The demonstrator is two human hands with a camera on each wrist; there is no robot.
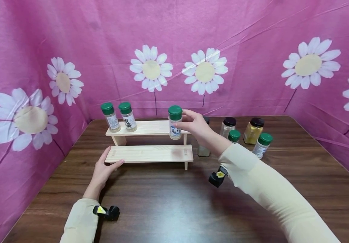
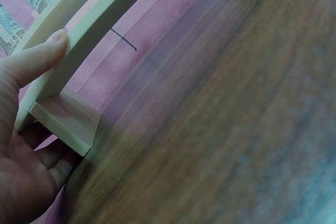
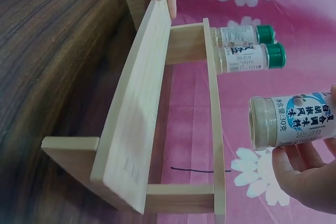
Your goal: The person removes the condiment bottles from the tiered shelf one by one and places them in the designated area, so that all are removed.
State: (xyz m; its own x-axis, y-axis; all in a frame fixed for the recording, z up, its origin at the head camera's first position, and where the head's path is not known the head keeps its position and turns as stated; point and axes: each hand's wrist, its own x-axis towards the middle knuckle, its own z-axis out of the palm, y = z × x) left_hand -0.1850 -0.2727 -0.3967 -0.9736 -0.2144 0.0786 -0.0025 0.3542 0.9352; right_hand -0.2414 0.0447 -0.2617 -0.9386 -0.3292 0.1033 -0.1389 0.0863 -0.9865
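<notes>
- Head view: the right hand (image 1: 198, 127) holds a green-capped spice jar (image 1: 175, 125) upright between thumb and fingers, a narrow grip around the jar's body. The jar is in front of the right end of the upper shelf (image 1: 150, 128) of a two-tier wooden rack (image 1: 150, 154). Its label is white and blue, too small here to read.
- The left hand (image 1: 103, 170) is spread across the left end of the rack's lower shelf, thumb at the front edge.
- Two more green-capped jars (image 1: 111, 118) (image 1: 128, 118) stand at the upper shelf's left end; the second bears large dark Chinese characters.
- On the table (image 1: 168, 199) to the right are black-capped jars (image 1: 228, 126) (image 1: 253, 131), one with yellow contents, and two green-capped ones (image 1: 234, 136) (image 1: 261, 145). Another dark-capped jar is partly hidden by the right arm.
- Left wrist view: the left thumb presses the shelf's edge and the fingers reach below, beside the support leg (image 2: 68, 121), gripping the board's end.
- Right wrist view: the held jar's base is clear of the upper shelf, above it. The label reads 复合调味料, 白胡椒风味 and 净含量:30克; a printed date is too faint to read fully.
</notes>
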